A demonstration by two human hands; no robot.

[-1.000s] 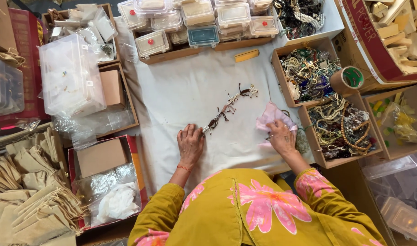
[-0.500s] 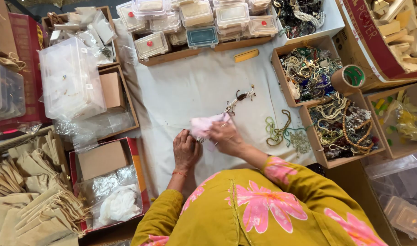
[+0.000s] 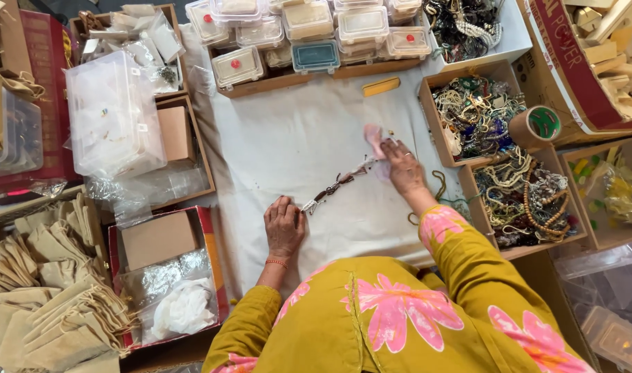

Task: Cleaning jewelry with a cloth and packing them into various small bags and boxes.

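The right hand (image 3: 401,166) lies palm-down on the white cloth-covered surface (image 3: 288,138), fingers bent and pressing a small pink cloth (image 3: 373,137) onto the far end of a dark beaded necklace (image 3: 337,185). The left hand (image 3: 283,224) rests flat nearer the body, fingers loosely curled, its fingertips pinning the near end of that necklace, so the strand stretches diagonally between the two hands.

Largest around them is the surface itself, with a greenish cord (image 3: 440,188) lying coiled just beside the right wrist. To the left stands a stack of clear plastic boxes (image 3: 112,121), and below it a red-edged carton (image 3: 165,276) holding a brown box, crinkled plastic and white wrapping. Beige drawstring pouches (image 3: 46,297) are heaped at the far left. On the right, two open cardboard trays (image 3: 530,200) are full of tangled bead necklaces, and a roll of brown tape (image 3: 535,126) sits between them. Along the far edge, a row of small lidded plastic cases (image 3: 316,31) rests on a wooden tray. A small yellow bar (image 3: 381,86) lies just in front of that tray.
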